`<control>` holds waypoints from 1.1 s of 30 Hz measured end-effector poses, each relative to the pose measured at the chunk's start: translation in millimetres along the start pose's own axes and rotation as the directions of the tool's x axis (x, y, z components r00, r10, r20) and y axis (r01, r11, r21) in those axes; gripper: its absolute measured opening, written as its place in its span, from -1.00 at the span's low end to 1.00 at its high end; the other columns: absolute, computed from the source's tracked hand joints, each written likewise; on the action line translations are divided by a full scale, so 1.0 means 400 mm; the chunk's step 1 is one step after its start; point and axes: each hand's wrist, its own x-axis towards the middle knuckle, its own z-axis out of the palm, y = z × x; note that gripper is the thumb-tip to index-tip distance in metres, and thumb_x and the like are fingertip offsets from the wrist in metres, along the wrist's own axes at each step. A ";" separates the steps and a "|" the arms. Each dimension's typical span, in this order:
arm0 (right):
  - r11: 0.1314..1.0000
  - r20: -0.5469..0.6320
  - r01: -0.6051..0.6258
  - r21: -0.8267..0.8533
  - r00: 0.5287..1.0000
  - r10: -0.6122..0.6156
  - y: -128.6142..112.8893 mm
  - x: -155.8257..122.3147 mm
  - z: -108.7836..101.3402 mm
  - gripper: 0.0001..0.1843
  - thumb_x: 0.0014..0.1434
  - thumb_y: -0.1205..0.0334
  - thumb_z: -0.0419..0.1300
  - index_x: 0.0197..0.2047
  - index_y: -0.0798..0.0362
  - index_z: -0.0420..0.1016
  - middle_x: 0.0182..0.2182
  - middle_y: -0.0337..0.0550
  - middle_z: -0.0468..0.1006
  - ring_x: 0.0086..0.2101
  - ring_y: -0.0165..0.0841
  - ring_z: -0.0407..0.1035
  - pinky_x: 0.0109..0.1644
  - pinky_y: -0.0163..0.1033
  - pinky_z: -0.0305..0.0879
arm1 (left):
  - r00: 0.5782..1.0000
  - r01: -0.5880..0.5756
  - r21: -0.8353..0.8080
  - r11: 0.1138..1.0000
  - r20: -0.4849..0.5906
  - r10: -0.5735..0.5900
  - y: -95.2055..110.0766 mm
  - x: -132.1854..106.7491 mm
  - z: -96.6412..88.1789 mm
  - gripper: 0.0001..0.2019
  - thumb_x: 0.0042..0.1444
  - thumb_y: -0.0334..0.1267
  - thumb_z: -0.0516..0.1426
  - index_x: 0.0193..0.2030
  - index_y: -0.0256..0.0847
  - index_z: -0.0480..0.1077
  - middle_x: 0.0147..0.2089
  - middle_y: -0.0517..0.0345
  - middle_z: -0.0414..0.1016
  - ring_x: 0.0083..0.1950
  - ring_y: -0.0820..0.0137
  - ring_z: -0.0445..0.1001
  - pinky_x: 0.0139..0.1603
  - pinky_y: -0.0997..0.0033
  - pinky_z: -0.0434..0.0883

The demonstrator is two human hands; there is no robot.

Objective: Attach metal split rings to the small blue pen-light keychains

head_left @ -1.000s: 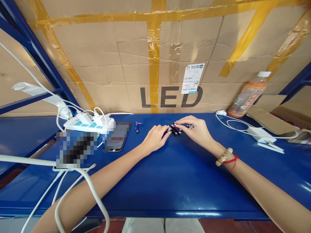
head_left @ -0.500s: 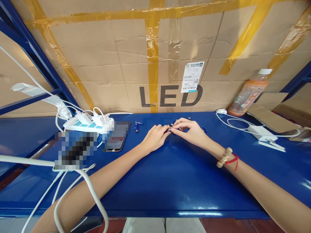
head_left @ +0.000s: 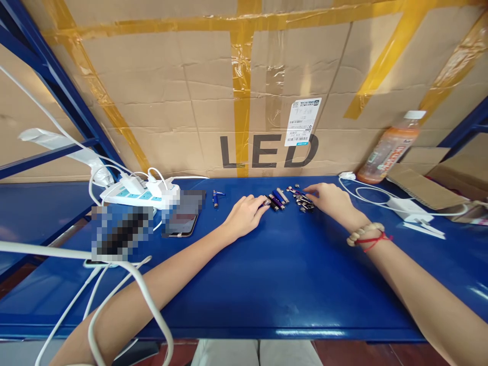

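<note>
My left hand [head_left: 246, 216] rests on the blue tabletop, its thumb and fingers closed round a small cylinder [head_left: 266, 202] with a shiny metal end. Most of that cylinder is hidden by the fingers. Right beside it lie several small cylinders [head_left: 279, 199] in black, purple, blue and silver. My right hand [head_left: 332, 201] is at a pile of small metal parts [head_left: 302, 201]. Its fingers are bent together at the pile's right edge, and what lies between the fingertips is too small to make out.
A small blue cylinder with a thin side piece [head_left: 215, 199] and a phone [head_left: 183, 223] lie to the left. Behind them is a power strip [head_left: 125, 195] with white cables. At right are a charger [head_left: 414, 208], a drink bottle [head_left: 391, 150] and an open carton [head_left: 423, 185]. A large cardboard box [head_left: 183, 112] stands behind.
My right hand has left the cylinder at my left hand and moved right to the metal parts, uncovering the row of cylinders. My left hand keeps its hold in about the same spot.
</note>
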 end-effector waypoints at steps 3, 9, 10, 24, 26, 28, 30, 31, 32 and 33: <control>0.993 -0.016 0.087 0.077 0.996 -0.086 0.002 0.005 0.011 -0.72 0.14 0.12 0.08 -0.14 -0.09 0.56 -0.20 -0.17 0.59 -0.22 -0.24 0.45 -0.31 -0.24 0.28 | 1.000 -0.010 -0.014 1.000 -0.012 0.010 -0.003 0.000 0.002 -0.77 0.30 -0.25 -0.14 -0.12 -0.22 0.29 -0.25 0.09 0.46 -0.24 0.34 0.39 -0.16 0.34 0.32; 0.983 -0.034 0.143 0.117 0.990 -0.140 -0.008 0.004 0.013 -0.77 0.10 0.12 0.13 -0.24 -0.13 0.59 -0.21 -0.24 0.59 -0.26 -0.30 0.45 -0.38 -0.31 0.25 | 1.000 -0.001 -0.084 0.996 -0.016 0.000 -0.003 -0.001 -0.005 -0.77 0.29 -0.30 -0.14 -0.04 -0.22 0.26 -0.20 0.09 0.47 -0.19 0.32 0.39 -0.11 0.32 0.32; 0.984 -0.025 0.132 0.120 0.991 -0.130 -0.009 0.004 0.014 -0.78 0.10 0.13 0.12 -0.25 -0.13 0.59 -0.22 -0.26 0.60 -0.27 -0.30 0.45 -0.39 -0.31 0.24 | 1.000 0.009 -0.094 0.996 -0.010 -0.010 -0.002 -0.002 -0.008 -0.77 0.29 -0.30 -0.15 -0.04 -0.23 0.26 -0.24 0.09 0.47 -0.21 0.32 0.39 -0.12 0.33 0.33; 0.984 0.003 0.110 0.142 0.994 -0.112 -0.013 0.006 0.013 -0.78 0.07 0.08 0.17 -0.25 -0.08 0.59 -0.30 -0.23 0.61 -0.30 -0.30 0.45 -0.41 -0.32 0.22 | 0.999 0.032 -0.101 0.994 -0.014 -0.034 0.006 -0.002 -0.013 -0.84 0.28 -0.23 -0.10 -0.18 -0.20 0.23 -0.30 0.13 0.42 -0.26 0.35 0.42 -0.13 0.35 0.35; 0.985 0.025 0.107 0.137 0.993 -0.112 -0.016 0.004 0.011 -0.82 0.06 0.14 0.19 -0.27 -0.09 0.59 -0.29 -0.24 0.61 -0.28 -0.30 0.45 -0.40 -0.32 0.23 | 0.999 0.031 -0.094 0.995 -0.013 -0.033 0.006 -0.002 -0.013 -0.84 0.28 -0.22 -0.11 -0.19 -0.20 0.23 -0.30 0.13 0.42 -0.27 0.35 0.42 -0.13 0.35 0.36; 0.986 0.038 0.093 0.140 0.994 -0.099 -0.019 0.003 0.011 -0.84 0.06 0.16 0.19 -0.32 -0.09 0.59 -0.32 -0.24 0.61 -0.30 -0.30 0.45 -0.41 -0.31 0.23 | 0.999 0.030 -0.090 0.996 -0.012 -0.031 0.006 -0.002 -0.013 -0.83 0.28 -0.22 -0.11 -0.20 -0.20 0.24 -0.31 0.13 0.42 -0.27 0.36 0.42 -0.13 0.35 0.36; 0.979 0.026 0.086 0.184 0.995 -0.092 -0.018 0.002 0.014 -0.84 0.05 0.14 0.19 -0.32 -0.07 0.58 -0.37 -0.23 0.61 -0.34 -0.31 0.46 -0.41 -0.31 0.25 | 1.000 0.023 -0.089 0.996 -0.015 -0.024 0.007 -0.003 -0.013 -0.82 0.29 -0.21 -0.11 -0.19 -0.21 0.25 -0.30 0.13 0.43 -0.27 0.36 0.43 -0.13 0.35 0.37; 0.972 0.015 0.088 0.218 0.995 -0.094 -0.017 0.002 0.016 -0.83 0.04 0.13 0.20 -0.30 -0.05 0.57 -0.39 -0.22 0.61 -0.35 -0.32 0.46 -0.40 -0.31 0.27 | 1.000 0.014 -0.090 0.996 -0.019 -0.016 0.007 -0.003 -0.013 -0.81 0.29 -0.21 -0.11 -0.18 -0.21 0.26 -0.30 0.12 0.44 -0.25 0.36 0.43 -0.12 0.36 0.37; 0.963 -0.002 0.097 0.252 0.995 -0.100 -0.015 0.002 0.018 -0.81 0.03 0.14 0.21 -0.27 -0.03 0.56 -0.41 -0.22 0.61 -0.36 -0.32 0.46 -0.38 -0.30 0.29 | 1.000 0.003 -0.090 0.996 -0.024 -0.005 0.007 -0.004 -0.013 -0.81 0.29 -0.20 -0.11 -0.16 -0.21 0.26 -0.28 0.12 0.44 -0.23 0.36 0.44 -0.12 0.36 0.38; 0.953 -0.029 0.112 0.283 0.994 -0.109 -0.014 0.003 0.019 -0.79 0.02 0.16 0.22 -0.24 -0.01 0.55 -0.41 -0.20 0.60 -0.37 -0.32 0.46 -0.36 -0.29 0.31 | 1.000 -0.009 -0.089 0.996 -0.029 0.006 0.006 -0.004 -0.012 -0.80 0.29 -0.20 -0.11 -0.14 -0.21 0.26 -0.26 0.11 0.45 -0.21 0.35 0.44 -0.11 0.36 0.38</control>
